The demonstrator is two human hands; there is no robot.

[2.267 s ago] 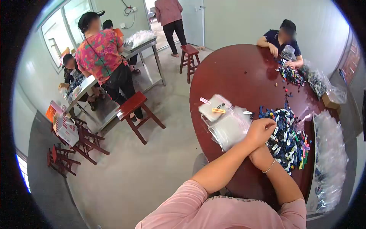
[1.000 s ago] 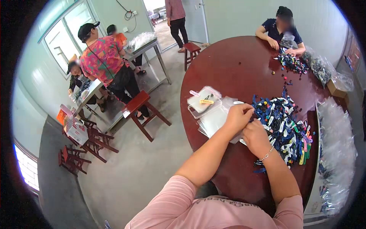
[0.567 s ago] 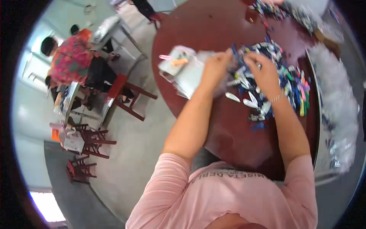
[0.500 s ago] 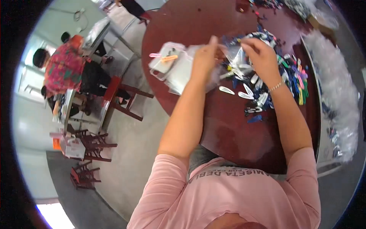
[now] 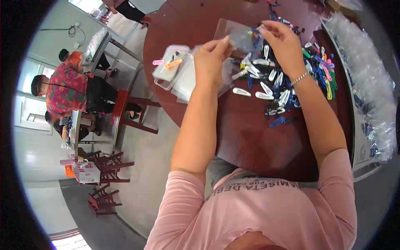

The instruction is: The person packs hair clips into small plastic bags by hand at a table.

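Between my two hands a clear plastic bag (image 5: 239, 37) is stretched over the dark red table (image 5: 250, 137). My left hand (image 5: 211, 56) pinches its left edge, and my right hand (image 5: 281, 39) pinches its right corner. Below and beside my right hand spreads a pile of hair clips (image 5: 266, 73), mostly white and dark blue, with pink, yellow and green ones at the right. Left of my left hand lie flat clear bags (image 5: 186, 79) and a clear case (image 5: 166, 68). A pink clip (image 5: 158, 62) and an orange clip (image 5: 173, 63) rest on the case.
A tray of filled plastic bags (image 5: 368, 79) runs along the right side. At the left, people stand and sit by a metal table (image 5: 104, 54), near a red stool (image 5: 119, 108) and a carton (image 5: 87, 173). Another person stands near the doorway.
The view has tilted down and turned. My hands have moved from close together over the pile to apart, with the clear bag now spread between them.
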